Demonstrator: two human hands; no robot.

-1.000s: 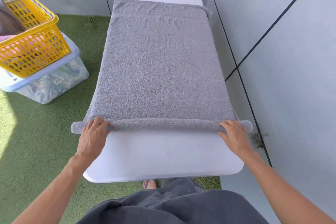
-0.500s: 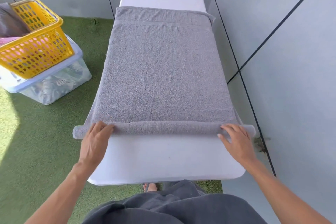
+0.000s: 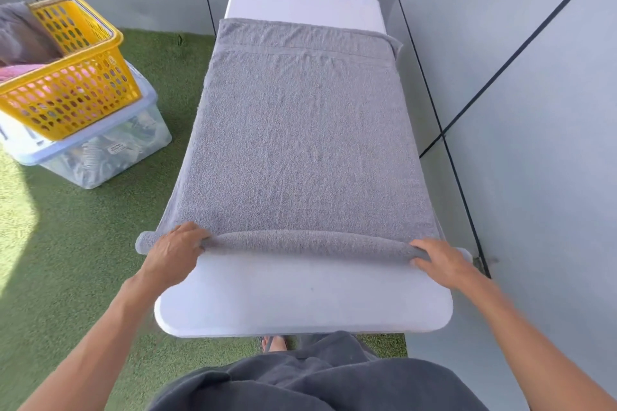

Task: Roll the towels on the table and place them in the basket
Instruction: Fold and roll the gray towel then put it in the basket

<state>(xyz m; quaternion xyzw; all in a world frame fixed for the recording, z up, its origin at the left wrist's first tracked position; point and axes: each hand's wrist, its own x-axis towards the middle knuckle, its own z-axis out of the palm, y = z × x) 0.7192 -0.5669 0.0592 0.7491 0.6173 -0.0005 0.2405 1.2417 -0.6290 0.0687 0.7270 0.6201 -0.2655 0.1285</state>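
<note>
Two hands worked one grey towel (image 3: 300, 143), which lay flat lengthwise along the white surface (image 3: 300, 297), prob. so the roll could travel straight away from the person w/o running off a side. Towel covered most of the top, a bare strip at the far end and a wider bare band at the near end. Its long edges hung a bit over both sides, since the cloth was about as wide as the top.

Yellow basket (image 3: 66, 77) sat well apart to the left, perched on a clear lidded storage bin (image 3: 100, 157) on the green turf (image 3: 83, 277), w/ grey and pink fabric already inside; raised like that it looked an easy reach for drop-off.

Near edge was wound into a thin roll (image 3: 307, 242) running across the surface, only a few turns in, so most of the job seemed left.

Left hand (image 3: 172, 252) lay over the roll's left end, fingers curled down on it; right hand (image 3: 440, 259) did likewise at the right end, fingers bent over the top. Each grip was clenched on the roll, one per end, likely to keep tension even and the tube straight.
</note>
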